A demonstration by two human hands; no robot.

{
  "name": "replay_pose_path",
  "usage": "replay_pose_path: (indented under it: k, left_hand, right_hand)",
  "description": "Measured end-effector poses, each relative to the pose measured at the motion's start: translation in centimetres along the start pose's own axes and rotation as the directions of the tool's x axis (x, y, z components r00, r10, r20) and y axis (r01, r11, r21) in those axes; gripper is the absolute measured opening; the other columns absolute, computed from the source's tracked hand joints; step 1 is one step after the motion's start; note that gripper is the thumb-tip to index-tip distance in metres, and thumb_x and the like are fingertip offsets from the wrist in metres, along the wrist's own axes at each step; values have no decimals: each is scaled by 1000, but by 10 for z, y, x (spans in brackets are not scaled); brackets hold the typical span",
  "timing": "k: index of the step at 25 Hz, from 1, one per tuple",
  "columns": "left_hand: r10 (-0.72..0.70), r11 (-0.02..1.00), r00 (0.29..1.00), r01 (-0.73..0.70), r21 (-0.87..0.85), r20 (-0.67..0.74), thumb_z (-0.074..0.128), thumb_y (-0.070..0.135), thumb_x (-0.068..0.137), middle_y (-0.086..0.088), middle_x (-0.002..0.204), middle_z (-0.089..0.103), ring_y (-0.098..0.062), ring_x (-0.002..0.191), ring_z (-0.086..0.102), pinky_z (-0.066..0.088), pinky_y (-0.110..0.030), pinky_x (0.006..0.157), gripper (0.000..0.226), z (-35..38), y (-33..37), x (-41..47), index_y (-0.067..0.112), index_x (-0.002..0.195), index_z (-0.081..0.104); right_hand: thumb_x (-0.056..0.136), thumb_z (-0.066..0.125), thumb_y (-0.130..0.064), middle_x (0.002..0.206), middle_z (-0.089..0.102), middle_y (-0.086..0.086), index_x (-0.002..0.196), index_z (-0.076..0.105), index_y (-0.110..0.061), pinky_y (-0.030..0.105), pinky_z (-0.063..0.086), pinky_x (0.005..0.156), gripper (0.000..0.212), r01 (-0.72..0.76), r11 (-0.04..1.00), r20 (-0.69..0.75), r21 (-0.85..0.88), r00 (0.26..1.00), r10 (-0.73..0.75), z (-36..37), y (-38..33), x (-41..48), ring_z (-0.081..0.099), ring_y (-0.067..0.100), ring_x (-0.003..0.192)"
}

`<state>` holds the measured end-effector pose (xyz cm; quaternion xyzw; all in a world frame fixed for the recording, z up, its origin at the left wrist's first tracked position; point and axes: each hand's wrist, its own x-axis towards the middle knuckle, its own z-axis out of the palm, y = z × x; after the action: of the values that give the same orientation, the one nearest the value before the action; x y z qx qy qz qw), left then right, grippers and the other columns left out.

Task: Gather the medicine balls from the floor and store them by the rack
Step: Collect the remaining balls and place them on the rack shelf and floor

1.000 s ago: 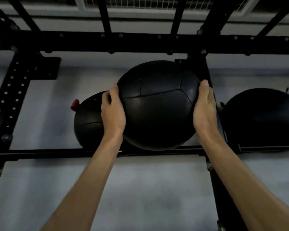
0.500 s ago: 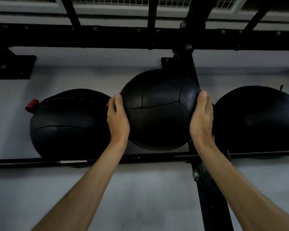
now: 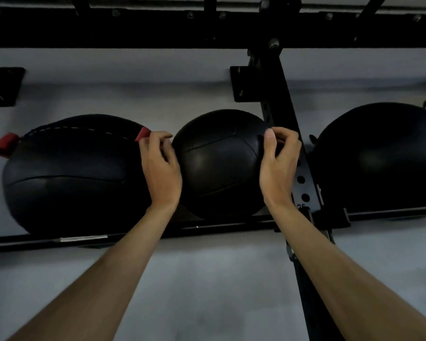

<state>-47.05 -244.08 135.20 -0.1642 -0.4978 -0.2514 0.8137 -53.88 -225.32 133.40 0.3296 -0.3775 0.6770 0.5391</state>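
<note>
A black medicine ball point(image 3: 219, 163) sits on the rack's low rail point(image 3: 84, 238), wedged between a larger black ball point(image 3: 71, 173) with red loops on its left and the rack upright point(image 3: 276, 89) on its right. My left hand point(image 3: 161, 168) is at the ball's left side, fingers loosely curled in the gap between the two balls. My right hand point(image 3: 278, 166) is at its right side, fingers loosely curled, thumb tip near the ball's upper edge. Neither hand grips the ball.
A third large black ball point(image 3: 379, 156) rests on the rail right of the upright. A thick black crossbeam point(image 3: 133, 28) runs across the top. Black brackets point(image 3: 3, 87) sit on the grey floor point(image 3: 207, 291) behind the balls.
The ball came down from between my flat palms onto the rail beside the larger ball. Both hands have eased off its sides and their fingers have curled.
</note>
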Motion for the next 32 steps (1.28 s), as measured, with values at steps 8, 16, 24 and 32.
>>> replay_pose_path:
  k: [8, 16, 24, 32]
  left_hand:
    - [-149, 985, 830, 74, 157, 538, 39, 57, 101, -2, 167, 9, -21, 154, 7, 10, -38, 120, 61, 6, 8, -33, 49, 155, 13]
    - [-217, 957, 774, 49, 286, 595, 51, 36, 103, -9, 163, 25, -24, 151, 21, 22, -36, 118, 54, -3, -23, -60, 41, 154, 33]
    - [-159, 933, 837, -46, 356, 524, 54, 18, 95, -11, 122, 55, -30, 112, 56, 50, -50, 93, 33, -50, 12, -102, 15, 127, 57]
    - [-314, 921, 605, 8, 388, 732, 56, 17, 91, -9, 109, 61, -29, 95, 64, 53, -45, 80, 27, -156, 54, -292, 13, 118, 60]
  right_hand:
    - [106, 27, -51, 164, 21, -2, 157, 22, -38, 37, 17, 122, 53, -45, 979, 259, -198, 961, 97, -4, 36, -13, 15, 14, 151]
    - [104, 45, -39, 167, 11, 3, 156, 23, -38, 56, 21, 121, 56, 91, 895, 435, -436, 892, 121, -13, 53, -46, 10, 29, 153]
    - [100, 52, -15, 128, 53, 7, 127, 59, -17, 21, 47, 99, 29, 25, 931, 384, -364, 915, 126, -51, 16, -85, 55, 16, 116]
    - [97, 53, -6, 111, 66, 4, 114, 66, -10, 30, 55, 86, 22, -112, 905, 536, -410, 773, 339, -179, 14, -297, 65, 11, 94]
